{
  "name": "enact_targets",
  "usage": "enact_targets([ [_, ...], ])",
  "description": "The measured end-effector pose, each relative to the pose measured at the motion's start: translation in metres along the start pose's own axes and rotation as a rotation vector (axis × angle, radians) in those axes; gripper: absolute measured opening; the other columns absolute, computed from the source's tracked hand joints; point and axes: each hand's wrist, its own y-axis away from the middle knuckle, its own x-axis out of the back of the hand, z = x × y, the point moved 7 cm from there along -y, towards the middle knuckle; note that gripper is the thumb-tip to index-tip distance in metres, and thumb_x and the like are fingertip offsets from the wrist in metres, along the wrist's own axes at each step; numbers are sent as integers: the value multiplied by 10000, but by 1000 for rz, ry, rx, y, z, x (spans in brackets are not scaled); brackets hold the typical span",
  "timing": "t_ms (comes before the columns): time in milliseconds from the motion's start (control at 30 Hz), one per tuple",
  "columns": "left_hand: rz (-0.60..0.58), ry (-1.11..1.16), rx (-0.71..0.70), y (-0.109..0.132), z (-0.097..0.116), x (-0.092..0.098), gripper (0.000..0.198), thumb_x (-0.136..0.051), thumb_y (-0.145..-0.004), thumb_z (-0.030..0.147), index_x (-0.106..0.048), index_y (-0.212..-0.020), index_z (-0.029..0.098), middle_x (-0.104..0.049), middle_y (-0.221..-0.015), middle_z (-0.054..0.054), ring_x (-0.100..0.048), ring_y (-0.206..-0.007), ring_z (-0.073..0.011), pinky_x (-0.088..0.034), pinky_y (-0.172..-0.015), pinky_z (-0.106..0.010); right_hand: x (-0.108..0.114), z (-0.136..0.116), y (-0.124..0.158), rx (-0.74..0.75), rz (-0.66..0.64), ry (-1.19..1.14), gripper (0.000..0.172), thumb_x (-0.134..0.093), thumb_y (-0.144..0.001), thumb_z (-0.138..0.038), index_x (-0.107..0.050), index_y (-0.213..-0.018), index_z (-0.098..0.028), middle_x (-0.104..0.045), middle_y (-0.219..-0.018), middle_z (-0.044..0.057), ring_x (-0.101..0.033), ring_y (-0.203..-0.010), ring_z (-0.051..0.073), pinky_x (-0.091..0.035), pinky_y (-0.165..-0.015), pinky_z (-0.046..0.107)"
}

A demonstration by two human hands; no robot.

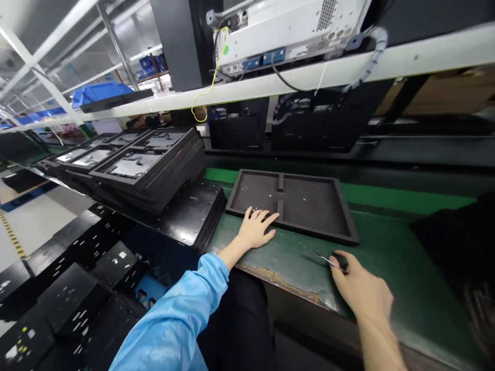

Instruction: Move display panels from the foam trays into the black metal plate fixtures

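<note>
A black foam tray [317, 203] with two shallow compartments lies on the green bench, with a few small pale specks on its floor. My left hand [255, 228] rests palm down on the near rim of the left compartment, its fingers spread and holding nothing. My right hand [359, 286] is over the bench near its front edge, to the right of the tray and apart from it. Between thumb and forefinger it pinches a thin metal tool with a bent tip [325, 258], pointing left; the rest of the tool is hidden in the hand.
Left of the tray sits a stack of black metal panels [191, 211]. Beyond it, stacked foam trays [154, 154] hold metal parts. A white shelf beam [247, 93] crosses above, carrying a white instrument [286, 36] with hanging cables. The bench's worn front edge [278, 281] is close to me.
</note>
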Motion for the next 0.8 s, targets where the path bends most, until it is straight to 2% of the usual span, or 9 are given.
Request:
enact_targets([
  [167,3,-188,-47,49,24,28,636,-512,-1115,435,-424,-1697,193,-340,-1809,-184,-335,-1665,-340,-132,-1374,-688,2,4,-1,35,33,-56,559,-444,-1020,-627,-752,-1346,-293,-821,-927,102,-700,-705,322,-457,-675,419],
  [300,31,-293,-153,124,38,89,596,-530,-1108,386,-440,-1690,290,-274,-1849,-92,-274,-1701,-302,-25,-1391,-686,2,4,6,45,42,-116,482,-514,-990,-576,-781,-1274,-292,-810,-945,81,-675,-730,289,-419,-684,395],
  [367,74,-318,-66,154,17,131,624,-585,-1088,405,-445,-1690,313,-300,-1840,-82,-298,-1694,-314,-22,-1398,-672,2,5,10,15,41,-130,441,-546,-986,-538,-781,-1261,-286,-806,-958,83,-658,-747,276,-407,-713,388],
  [433,108,-345,100,177,-23,166,752,-681,-1036,465,-408,-1712,282,-289,-1838,-120,-318,-1683,-356,-74,-1396,-675,1,5,13,-19,38,-133,421,-550,-989,-527,-777,-1253,-290,-807,-961,81,-640,-744,271,-395,-723,387],
  [500,118,-351,247,196,-66,184,893,-754,-974,536,-388,-1717,203,-343,-1808,-177,-378,-1652,-383,-183,-1387,-652,1,6,14,-32,31,-141,428,-533,-987,-544,-772,-1242,-296,-805,-950,74,-627,-730,274,-387,-714,388],
  [567,136,-334,306,209,-96,187,935,-780,-941,579,-422,-1692,152,-440,-1755,-198,-434,-1623,-383,-277,-1368,-605,4,7,13,-39,15,-158,443,-521,-969,-571,-777,-1210,-301,-796,-923,72,-618,-708,284,-386,-696,394],
  [633,189,-311,309,215,-107,182,871,-773,-948,567,-483,-1655,151,-512,-1711,-185,-469,-1603,-369,-320,-1351,-570,8,9,12,-72,-12,-185,440,-531,-937,-610,-793,-1124,-310,-768,-862,82,-604,-682,303,-392,-673,411],
  [733,307,-274,305,222,-98,171,642,-737,-980,388,-595,-1578,204,-606,-1643,-134,-555,-1540,-334,-400,-1292,-517,20,-3,24,-176,98,-329,390,-562,-914,-661,-771,-967,-336,-656,-701,71,-591,-666,323,-425,-675,451],
  [800,370,-248,302,229,-83,165,567,-704,-960,236,-655,-1524,241,-665,-1587,-102,-619,-1476,-318,-468,-1201,-481,23,-33,49,-197,241,-567,370,-613,-905,-683,-750,-940,-341,-626,-683,55,-629,-728,329,-472,-736,464],
])
